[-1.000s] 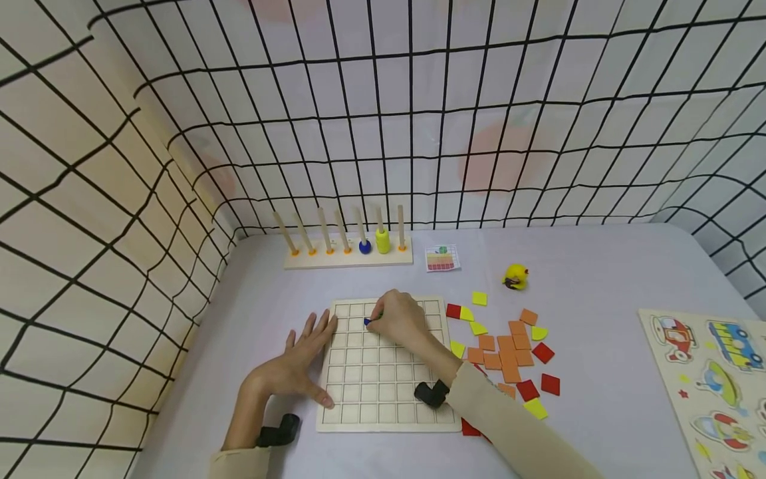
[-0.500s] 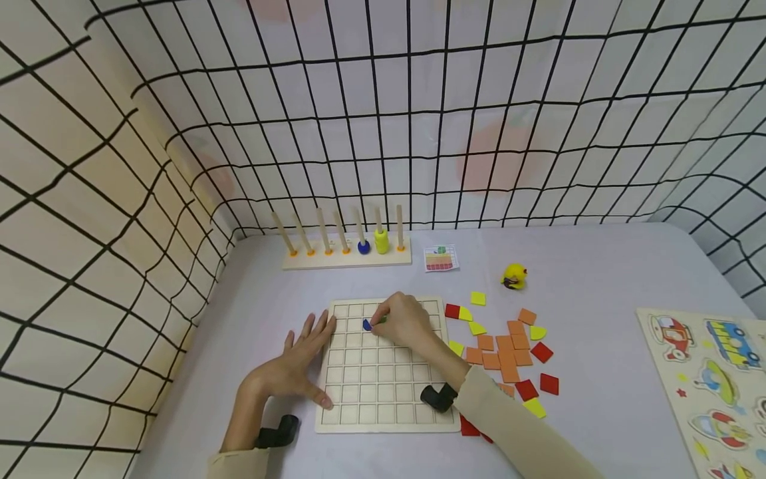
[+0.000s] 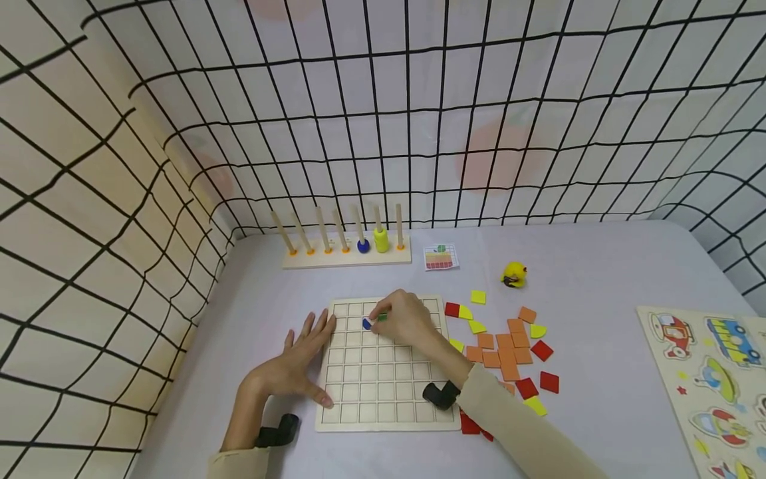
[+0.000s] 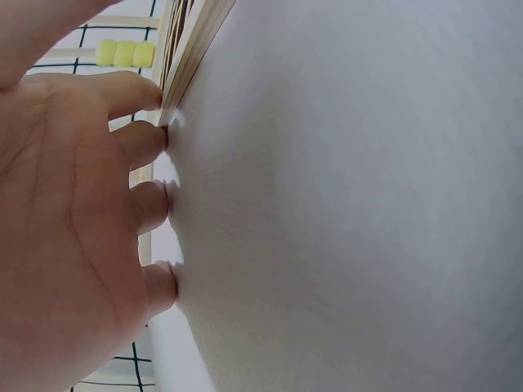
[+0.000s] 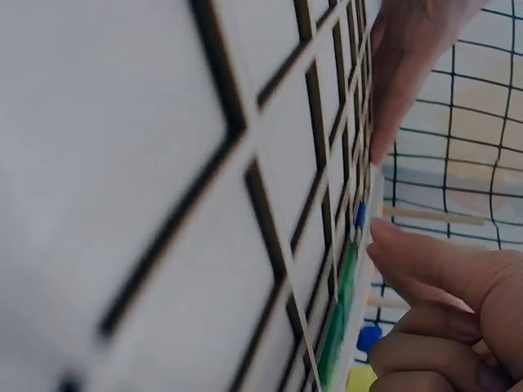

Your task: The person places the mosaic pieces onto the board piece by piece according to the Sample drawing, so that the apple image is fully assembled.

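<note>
My left hand (image 3: 293, 366) rests spread along the left edge of the square wooden grid board (image 3: 359, 392); in the left wrist view its fingertips (image 4: 151, 140) meet the table by the board's side. Over the upper part of the board, my right hand (image 3: 407, 322) pinches at a small blue tile (image 3: 367, 324) with thumb and forefinger, its other fingers curled. In the right wrist view the blue tile (image 5: 360, 215) lies at the board's surface against the fingertips. A green tile (image 3: 382, 317) lies on the board, partly hidden beneath the right hand.
Loose orange tiles (image 3: 506, 342), red tiles (image 3: 527, 388) and yellow tiles (image 3: 478, 297) lie right of the board. Behind stand a peg rack (image 3: 347, 258), a small printed card (image 3: 441, 257) and a yellow duck (image 3: 514, 274). A picture puzzle (image 3: 706, 386) lies far right; black netting surrounds the table.
The right hand has shifted slightly right and toward the person, uncovering more of the blue tile and the green one. The left hand has stayed in place.
</note>
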{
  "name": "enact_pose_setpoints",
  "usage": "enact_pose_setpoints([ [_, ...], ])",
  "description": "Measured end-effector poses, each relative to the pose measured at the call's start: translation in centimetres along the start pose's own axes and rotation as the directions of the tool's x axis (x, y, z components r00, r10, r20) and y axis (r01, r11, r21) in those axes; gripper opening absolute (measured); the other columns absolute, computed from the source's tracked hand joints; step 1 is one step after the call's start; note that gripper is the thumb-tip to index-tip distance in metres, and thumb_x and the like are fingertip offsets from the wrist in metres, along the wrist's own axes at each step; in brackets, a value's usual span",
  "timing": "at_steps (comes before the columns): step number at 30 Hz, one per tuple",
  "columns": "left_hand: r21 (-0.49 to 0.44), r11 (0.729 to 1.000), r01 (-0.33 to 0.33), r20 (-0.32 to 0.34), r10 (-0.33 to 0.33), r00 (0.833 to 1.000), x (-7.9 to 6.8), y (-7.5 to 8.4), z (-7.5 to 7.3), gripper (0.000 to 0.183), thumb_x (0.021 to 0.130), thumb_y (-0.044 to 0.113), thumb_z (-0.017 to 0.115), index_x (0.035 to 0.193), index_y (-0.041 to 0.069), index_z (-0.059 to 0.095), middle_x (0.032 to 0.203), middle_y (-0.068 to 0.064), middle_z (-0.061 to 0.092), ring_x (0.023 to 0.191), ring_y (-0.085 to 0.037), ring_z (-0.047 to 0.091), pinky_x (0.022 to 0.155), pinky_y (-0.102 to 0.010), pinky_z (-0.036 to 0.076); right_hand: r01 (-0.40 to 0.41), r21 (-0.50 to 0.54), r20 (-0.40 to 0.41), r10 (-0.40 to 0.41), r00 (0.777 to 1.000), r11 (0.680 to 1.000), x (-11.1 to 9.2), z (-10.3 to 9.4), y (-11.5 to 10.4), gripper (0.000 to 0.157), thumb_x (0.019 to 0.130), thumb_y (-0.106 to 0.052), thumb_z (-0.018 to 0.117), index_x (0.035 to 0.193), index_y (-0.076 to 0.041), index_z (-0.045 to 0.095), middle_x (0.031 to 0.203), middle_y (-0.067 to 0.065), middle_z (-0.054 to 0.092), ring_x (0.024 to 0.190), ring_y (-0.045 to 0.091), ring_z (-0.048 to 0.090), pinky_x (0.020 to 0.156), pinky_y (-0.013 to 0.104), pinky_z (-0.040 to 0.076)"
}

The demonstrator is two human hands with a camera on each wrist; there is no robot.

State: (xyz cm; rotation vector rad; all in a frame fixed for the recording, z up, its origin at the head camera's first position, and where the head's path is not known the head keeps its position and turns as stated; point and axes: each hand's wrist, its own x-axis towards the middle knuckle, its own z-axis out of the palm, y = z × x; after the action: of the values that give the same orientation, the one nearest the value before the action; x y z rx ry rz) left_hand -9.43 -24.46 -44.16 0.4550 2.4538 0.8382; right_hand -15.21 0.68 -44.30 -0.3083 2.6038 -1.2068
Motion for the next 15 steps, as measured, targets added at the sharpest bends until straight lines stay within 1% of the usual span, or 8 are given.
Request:
enact_pose_setpoints([
  [2,-0.001,1.0,0.0,0.0,0.0,1.0,0.0,0.0,0.0,0.148,0.058,0.036,0.1,0.166,0.007,0.004,0.173,-0.019,-0.012,0.158,-0.044,-0.021,0.12,-0.075,-0.015,-0.004,0.019,-0.001,0.004,1.0,1.0,-0.3,-0.9,0.5,0.01,0.083,-0.013,0.086,0.093,-0.013,0.084,0.056,-0.004,0.051,0.051,0.008,0.039,0.045,0.02,0.023],
  [4,-0.002,1.0,0.002,0.001,-0.001,1.0,0.0,0.0,0.0,0.148,0.058,0.035,0.1,0.166,0.007,0.004,0.173,-0.019,-0.012,0.158,-0.044,-0.021,0.12,-0.074,-0.016,-0.012,0.037,-0.005,0.012,1.0,0.999,-0.8,-2.3,1.3,0.012,0.084,-0.015,0.085,0.096,-0.012,0.083,0.051,-0.004,0.04,0.047,0.008,0.033,0.045,0.021,0.02],
  [7,-0.002,1.0,0.002,-0.001,-0.002,1.0,0.0,0.1,0.0,0.148,0.058,0.035,0.101,0.166,0.007,0.004,0.173,-0.019,-0.012,0.158,-0.044,-0.021,0.12,-0.074,-0.016,-0.022,0.045,-0.031,0.023,0.999,0.999,-1.8,-4.9,3.0,0.016,0.086,-0.017,0.083,0.1,-0.01,0.082,0.052,-0.005,0.036,0.047,0.01,0.032,0.046,0.021,0.02],
  [10,-0.006,1.0,0.002,-0.002,-0.002,1.0,-0.1,0.1,0.0,0.148,0.058,0.035,0.1,0.166,0.006,0.004,0.173,-0.019,-0.013,0.158,-0.044,-0.022,0.12,-0.074,-0.016,-0.03,0.025,-0.067,0.032,0.997,0.999,-2.9,-7.7,5.1,0.019,0.089,-0.017,0.08,0.105,-0.007,0.081,0.054,-0.004,0.035,0.047,0.012,0.032,0.046,0.021,0.021],
  [13,-0.009,1.0,0.002,0.002,-0.002,1.0,-0.1,0.2,0.0,0.148,0.058,0.034,0.1,0.166,0.006,0.003,0.173,-0.019,-0.013,0.158,-0.044,-0.022,0.12,-0.074,-0.017,-0.065,-0.008,-0.102,0.063,0.993,0.998,-3.9,-10.0,7.4,0.023,0.09,-0.016,0.079,0.11,-0.004,0.079,0.057,-0.003,0.036,0.048,0.014,0.034,0.046,0.022,0.022],
  [15,-0.007,1.0,0.002,0.001,-0.002,1.0,-0.1,0.3,-0.1,0.148,0.058,0.035,0.1,0.166,0.006,0.003,0.173,-0.019,-0.013,0.158,-0.044,-0.022,0.12,-0.074,-0.017,-0.107,-0.027,-0.115,0.103,0.988,0.994,-4.5,-11.2,8.7,0.027,0.09,-0.016,0.078,0.113,-0.003,0.078,0.059,-0.001,0.038,0.05,0.016,0.037,0.046,0.022,0.025],
])
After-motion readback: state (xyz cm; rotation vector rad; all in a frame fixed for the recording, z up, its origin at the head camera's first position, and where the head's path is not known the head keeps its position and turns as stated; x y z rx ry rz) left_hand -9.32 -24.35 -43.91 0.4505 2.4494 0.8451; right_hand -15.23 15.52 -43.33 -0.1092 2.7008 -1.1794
